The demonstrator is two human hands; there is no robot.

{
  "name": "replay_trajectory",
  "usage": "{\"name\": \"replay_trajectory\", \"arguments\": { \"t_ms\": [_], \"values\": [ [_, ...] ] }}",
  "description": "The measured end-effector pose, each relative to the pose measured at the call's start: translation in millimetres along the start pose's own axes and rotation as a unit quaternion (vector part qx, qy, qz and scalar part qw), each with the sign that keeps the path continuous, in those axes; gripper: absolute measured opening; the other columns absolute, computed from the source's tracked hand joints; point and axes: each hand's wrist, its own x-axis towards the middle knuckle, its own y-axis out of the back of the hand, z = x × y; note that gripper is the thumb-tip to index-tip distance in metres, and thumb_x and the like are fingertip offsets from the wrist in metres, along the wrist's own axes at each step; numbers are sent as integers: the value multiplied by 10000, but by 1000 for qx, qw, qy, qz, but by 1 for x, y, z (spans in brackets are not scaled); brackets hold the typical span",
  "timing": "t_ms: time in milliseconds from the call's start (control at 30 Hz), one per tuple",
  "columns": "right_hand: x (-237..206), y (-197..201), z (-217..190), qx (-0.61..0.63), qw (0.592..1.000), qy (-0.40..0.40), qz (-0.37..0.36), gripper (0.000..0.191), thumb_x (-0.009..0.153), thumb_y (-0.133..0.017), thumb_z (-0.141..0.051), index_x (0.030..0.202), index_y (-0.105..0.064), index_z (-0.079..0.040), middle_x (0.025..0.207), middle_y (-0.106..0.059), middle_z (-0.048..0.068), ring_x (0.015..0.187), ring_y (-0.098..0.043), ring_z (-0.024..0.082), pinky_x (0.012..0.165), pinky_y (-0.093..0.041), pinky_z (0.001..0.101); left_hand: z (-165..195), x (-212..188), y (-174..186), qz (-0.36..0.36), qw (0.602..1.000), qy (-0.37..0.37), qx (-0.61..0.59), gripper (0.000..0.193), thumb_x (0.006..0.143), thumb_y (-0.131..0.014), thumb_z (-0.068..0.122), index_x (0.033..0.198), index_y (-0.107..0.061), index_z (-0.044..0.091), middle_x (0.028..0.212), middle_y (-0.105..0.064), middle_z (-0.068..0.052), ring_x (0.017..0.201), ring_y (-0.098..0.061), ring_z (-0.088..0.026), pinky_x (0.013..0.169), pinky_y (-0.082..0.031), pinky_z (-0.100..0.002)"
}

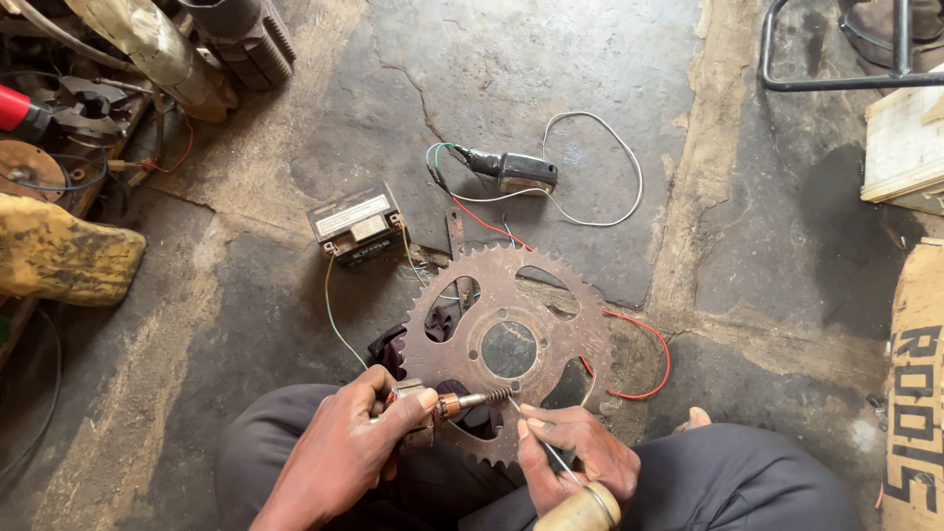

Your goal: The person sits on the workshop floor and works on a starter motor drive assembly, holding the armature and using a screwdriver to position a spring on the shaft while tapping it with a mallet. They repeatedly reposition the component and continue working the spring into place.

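Left hand: the left hand (344,447) is clenched around a small motor armature (438,405), thumb on top, its copper end and threaded shaft pointing right toward the other hand.
Right hand: the right hand (575,452) grips a thin screwdriver (565,470) with a yellowish handle, the metal tip reaching up-left to the armature's shaft.
Sprocket: a rusty toothed sprocket (506,344) lies flat just above both hands, its lower rim under the armature; a dark cloth (393,346) shows through its left cut-outs.
Battery: 1 small black battery (356,226) stands up-left of the left hand, with thin wires running from it toward the sprocket.
Wired unit: a dark box-shaped part (516,172) with white, red and green wires lies well above the right hand; a red wire (654,359) loops out right of the sprocket.
Containers: 1 pale crate (900,147) far up-right of the right hand; contents cannot be told.
Surface: a cracked, stained concrete floor (551,69).
Surroundings: scrap metal parts (59,128) piled far up-left of the left hand; a black tube frame (836,59) at top right.
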Motion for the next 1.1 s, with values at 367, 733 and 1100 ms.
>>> {"name": "replay_trajectory", "arguments": {
  "t_ms": [367,733,1100],
  "values": [
    [8,-1,-8,-13,1000,-6,-21,188,720,-809,20,831,-671,-44,847,-781,128,764,-802,180,689,-626,266,-15,1,-11,81,995,34,-43,618,827,-743,420,1260,-470,73,728,-800,-116,497,-587,-161,485,-458,-338],
    [14,-2,-16,-37,999,-28,-22,153,751,-779,35,827,-666,-33,852,-773,137,774,-804,190,695,-633,278,-34,7,-16,108,968,-222,-53,614,682,-881,310,1183,-632,57,1018,-809,-93,914,-767,-137,813,-606,-301],
    [8,0,-4,-14,1000,2,-15,166,691,-772,30,814,-678,-29,840,-769,139,746,-793,190,692,-628,272,-15,18,-28,270,913,-301,56,497,586,-944,345,864,-689,22,800,-710,-86,667,-739,-214,580,-576,-347]
  ]
}}
